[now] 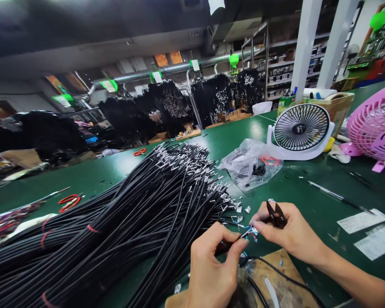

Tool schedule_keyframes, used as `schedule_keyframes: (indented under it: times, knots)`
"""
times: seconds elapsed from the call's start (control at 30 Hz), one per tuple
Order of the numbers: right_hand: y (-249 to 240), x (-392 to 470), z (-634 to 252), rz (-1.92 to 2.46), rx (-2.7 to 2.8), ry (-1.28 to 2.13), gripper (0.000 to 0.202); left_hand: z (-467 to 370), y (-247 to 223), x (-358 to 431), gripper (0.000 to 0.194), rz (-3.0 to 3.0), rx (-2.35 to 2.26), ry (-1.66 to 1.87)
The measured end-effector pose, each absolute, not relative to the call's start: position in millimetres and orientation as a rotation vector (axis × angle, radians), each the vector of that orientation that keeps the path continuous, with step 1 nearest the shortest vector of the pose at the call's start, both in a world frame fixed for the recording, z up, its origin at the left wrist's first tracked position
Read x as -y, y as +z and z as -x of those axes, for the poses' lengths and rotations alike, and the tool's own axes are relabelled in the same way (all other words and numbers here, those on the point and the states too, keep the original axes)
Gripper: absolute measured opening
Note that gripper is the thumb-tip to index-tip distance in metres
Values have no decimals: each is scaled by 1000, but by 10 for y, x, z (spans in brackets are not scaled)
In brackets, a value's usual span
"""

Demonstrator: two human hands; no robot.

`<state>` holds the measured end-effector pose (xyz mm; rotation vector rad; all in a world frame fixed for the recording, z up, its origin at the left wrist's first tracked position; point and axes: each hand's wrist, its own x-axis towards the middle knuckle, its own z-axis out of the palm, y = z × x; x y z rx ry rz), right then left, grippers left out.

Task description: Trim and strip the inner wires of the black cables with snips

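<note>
My left hand (211, 267) is closed, pinching a black cable near its stripped end between thumb and fingertips. Thin coloured wires (252, 230), blue and red among them, fan out from that end. Closed around small dark snips (277, 214), my right hand (297, 233) has its thumb and forefinger at the same wires; the blades point up and away from the cable. To the left lies a large heap of black cables (141, 201), many with silvery foil at their ends. Below my hands is a worn wooden board (284, 278) with a black cable across it.
Beyond the heap's ends sits a clear plastic bag (248, 164). A white fan (300, 128) and a pink fan (377, 124) stand at right. A pen (327, 189) and paper slips (362, 220) lie nearby. Red-handled scissors (69, 202) rest at left on the green table (122, 164).
</note>
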<state>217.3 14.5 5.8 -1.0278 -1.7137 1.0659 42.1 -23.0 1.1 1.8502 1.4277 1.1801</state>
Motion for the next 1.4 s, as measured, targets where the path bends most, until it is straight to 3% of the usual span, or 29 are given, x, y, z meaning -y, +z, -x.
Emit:
schedule_keyframes:
  times: [0.3, 0.57, 0.93, 1.4]
  knots:
    - [51, -171, -2159, 1079, 1704, 1056, 17, -454, -15, 246, 20, -1838, -1426, 1250]
    - [-1, -197, -2144, 992, 1334, 1651, 33, -454, -5, 216, 23, -1662, -1386, 1180]
    - [61, -210, -2194, 1053, 1616, 1275, 24, -442, -24, 234, 21, -1855, -1402, 1204]
    - [37, -206, -2152, 1158, 1623, 1276, 18, -427, -38, 239, 16, -2310, -1344, 1378]
